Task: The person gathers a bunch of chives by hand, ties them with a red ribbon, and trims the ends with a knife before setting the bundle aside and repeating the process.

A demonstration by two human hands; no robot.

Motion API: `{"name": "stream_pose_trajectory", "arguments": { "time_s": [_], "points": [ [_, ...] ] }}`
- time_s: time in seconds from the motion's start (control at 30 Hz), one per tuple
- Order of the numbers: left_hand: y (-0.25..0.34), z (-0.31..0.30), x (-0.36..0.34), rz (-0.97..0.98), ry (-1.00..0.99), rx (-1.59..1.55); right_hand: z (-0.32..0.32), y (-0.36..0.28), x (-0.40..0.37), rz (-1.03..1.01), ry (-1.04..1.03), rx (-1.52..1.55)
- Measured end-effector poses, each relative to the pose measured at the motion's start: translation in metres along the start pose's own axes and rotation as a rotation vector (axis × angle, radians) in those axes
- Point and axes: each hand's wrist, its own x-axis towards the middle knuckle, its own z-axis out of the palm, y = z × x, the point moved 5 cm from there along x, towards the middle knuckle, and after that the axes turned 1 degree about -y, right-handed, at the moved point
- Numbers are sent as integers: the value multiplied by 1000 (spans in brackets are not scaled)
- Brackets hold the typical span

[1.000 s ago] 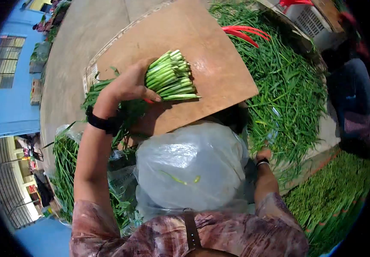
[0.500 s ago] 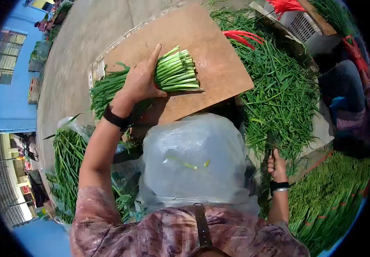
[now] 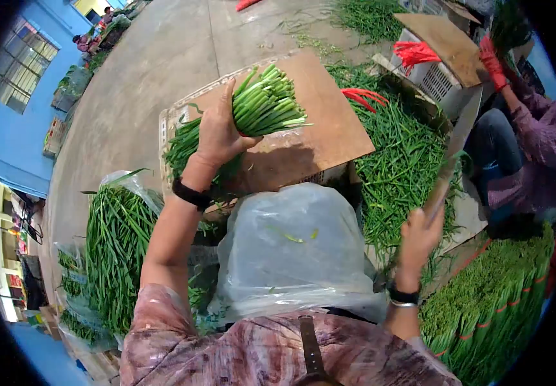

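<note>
My left hand is closed around a bunch of long green stalks. Its pale cut ends point right, and its dark leaves hang down to the left. The bunch is tilted up over a brown board, with a shadow on the wood below. In my right hand is the handle of a long knife, blade pointing up and to the right. Beneath the knife lies a heap of loose green leaves. Clear plastic sheeting covers my lap, with a few green scraps on it.
Red ties lie at the board's right edge. More red strips hang by a white crate. A co-worker in red gloves sits at the right. Tied green bundles stand lower right; a bagged leafy heap is at left.
My left hand has lifted and tilted the bunch from the board. The knife has come up from low over the leaf heap, its blade now raised. The view has shifted, showing more of the co-worker.
</note>
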Motion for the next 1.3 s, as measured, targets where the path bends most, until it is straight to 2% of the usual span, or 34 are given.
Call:
{"name": "stream_pose_trajectory", "arguments": {
  "time_s": [0.03,0.07,0.13,0.17,0.27,0.3,0.37,0.4,0.43,0.53,0.57,0.63,0.7,0.73,0.8,0.87,0.93,0.97,1.07,1.1,1.17,1.27,1.3],
  "points": [
    [2,1,0,-117,-65,-62,23,-5,-3,-136,-13,-79],
    [9,0,3,-134,-50,-42,58,-27,-17,-370,-108,-173],
    [22,-1,9,-159,-28,-3,108,-27,-44,-342,-591,-259],
    [20,0,6,-124,-7,65,116,-36,-54,-244,-714,-310],
    [16,-5,0,7,152,-8,96,-58,-27,-486,-489,-31],
    [15,-5,-4,-16,127,-15,88,-51,-12,-504,-390,-25],
    [16,-5,-2,-49,99,-36,80,-70,-3,-342,-262,25],
    [19,-5,1,-27,95,-31,79,-74,-1,-472,-171,4],
    [24,-5,3,-6,88,-27,94,-73,-7,-425,-417,-212],
    [32,-6,-1,33,43,-21,102,-64,-24,-345,-746,-319],
    [25,-3,-6,39,49,-68,93,-67,-7,-367,-725,-190],
    [19,-1,-12,16,43,-113,83,-78,18,-521,-521,17],
    [26,-4,-17,15,30,-60,84,-85,26,-451,-414,-24],
    [28,-5,-14,25,30,-33,90,-89,25,-616,-375,-12],
    [28,-3,-14,19,10,-80,113,-84,-16,-474,-825,-383],
    [25,-2,-15,3,-2,-116,106,-80,-5,-244,-898,-379],
    [19,-4,-23,-32,1,-129,96,-75,14,-330,-758,-145],
    [19,-5,-27,-23,21,-108,92,-76,17,-421,-605,-12],
    [23,0,-11,53,105,-55,91,-71,3,-391,-448,46],
    [23,4,-9,13,75,-25,107,-56,-12,-581,-450,12],
    [28,6,-6,-31,45,-40,110,-59,-28,-414,-620,-100],
    [26,8,-3,-68,21,-14,102,-60,-14,-431,-517,-111],
    [31,4,0,-65,9,21,97,-61,-9,-533,-388,-58]
  ]
}}
